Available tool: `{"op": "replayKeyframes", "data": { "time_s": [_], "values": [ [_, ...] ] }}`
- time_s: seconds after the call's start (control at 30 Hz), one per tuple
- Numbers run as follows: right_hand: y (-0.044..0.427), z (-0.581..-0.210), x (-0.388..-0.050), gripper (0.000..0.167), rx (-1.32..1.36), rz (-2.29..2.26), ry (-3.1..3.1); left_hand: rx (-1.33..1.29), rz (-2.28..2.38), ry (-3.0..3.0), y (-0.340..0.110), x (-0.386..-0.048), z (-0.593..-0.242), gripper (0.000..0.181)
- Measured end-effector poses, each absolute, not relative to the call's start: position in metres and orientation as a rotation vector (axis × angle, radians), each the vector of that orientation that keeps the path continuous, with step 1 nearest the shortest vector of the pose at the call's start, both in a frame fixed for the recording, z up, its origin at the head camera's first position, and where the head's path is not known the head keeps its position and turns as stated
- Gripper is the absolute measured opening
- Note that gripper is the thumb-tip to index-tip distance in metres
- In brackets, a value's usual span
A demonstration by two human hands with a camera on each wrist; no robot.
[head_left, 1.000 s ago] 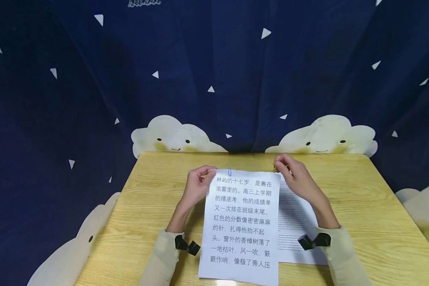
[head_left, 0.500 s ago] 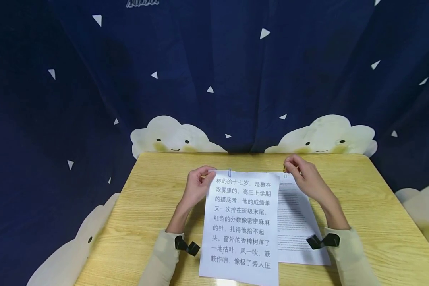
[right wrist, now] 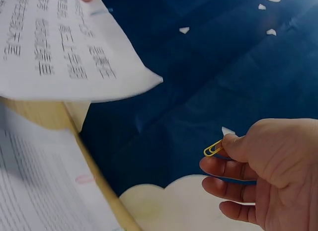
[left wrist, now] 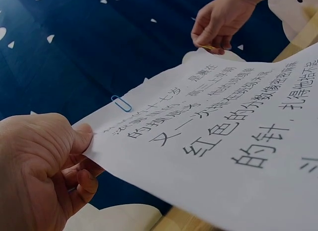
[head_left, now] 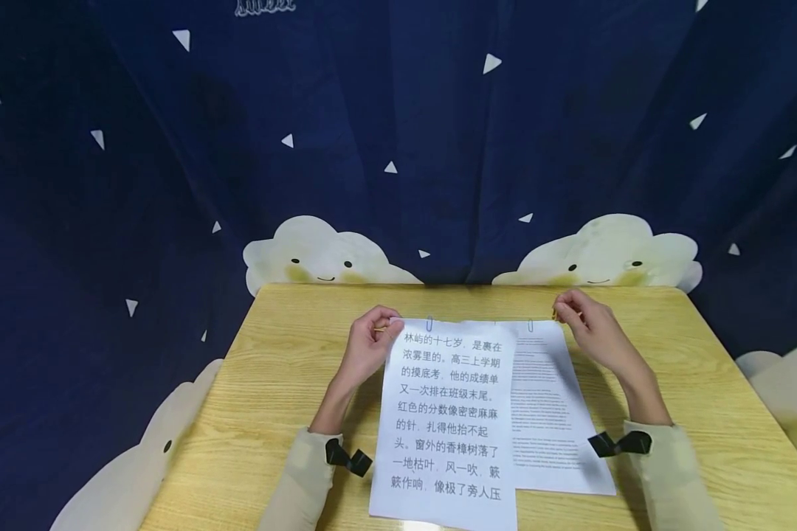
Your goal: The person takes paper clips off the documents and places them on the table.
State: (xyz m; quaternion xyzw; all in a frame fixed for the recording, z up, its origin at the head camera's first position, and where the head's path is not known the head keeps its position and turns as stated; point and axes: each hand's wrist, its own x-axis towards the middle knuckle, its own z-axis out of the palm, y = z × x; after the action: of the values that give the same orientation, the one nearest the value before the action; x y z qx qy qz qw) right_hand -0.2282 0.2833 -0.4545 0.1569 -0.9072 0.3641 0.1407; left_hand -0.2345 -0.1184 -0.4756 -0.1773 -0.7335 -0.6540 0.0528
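Note:
My left hand pinches the upper left corner of a white sheet of large Chinese print, held up above the table. A blue paper clip sits on that sheet's top edge, a little right of my thumb. To the right of the sheet, my right hand pinches a yellow paper clip between thumb and index finger, apart from any paper. A second sheet, covered in small print, lies partly hidden beneath the first. On its top edge is a pinkish paper clip.
The wooden table extends on both sides of the papers. Behind it hangs a dark blue curtain with white triangles and smiling clouds. Both wrists carry black straps.
My right hand has moved right with the yellow paper clip, away from the held sheet's upper right corner. The clip on the lower sheet has come into view. My left hand stays almost still.

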Motion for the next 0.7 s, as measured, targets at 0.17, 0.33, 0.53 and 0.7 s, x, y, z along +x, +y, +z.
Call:
{"op": "replayKeyframes", "data": {
  "time_s": [0.17,0.33,0.53,0.7],
  "values": [
    [0.296,-0.465,-0.234,0.022,0.416,1.068,-2.645,-0.521,-1.992,-2.235,-0.119,-0.235,-0.477,0.008],
    [0.306,-0.473,-0.239,0.021,0.402,1.070,-2.648,-0.508,-2.009,-2.229,-0.119,-0.235,-0.479,0.008],
    [0.313,-0.479,-0.242,0.021,0.368,1.043,-2.665,-0.513,-1.993,-2.241,-0.120,-0.236,-0.479,0.007],
    [0.319,-0.484,-0.244,0.022,0.326,1.033,-2.693,-0.513,-1.977,-2.241,-0.120,-0.236,-0.480,0.006]
  ]
}}
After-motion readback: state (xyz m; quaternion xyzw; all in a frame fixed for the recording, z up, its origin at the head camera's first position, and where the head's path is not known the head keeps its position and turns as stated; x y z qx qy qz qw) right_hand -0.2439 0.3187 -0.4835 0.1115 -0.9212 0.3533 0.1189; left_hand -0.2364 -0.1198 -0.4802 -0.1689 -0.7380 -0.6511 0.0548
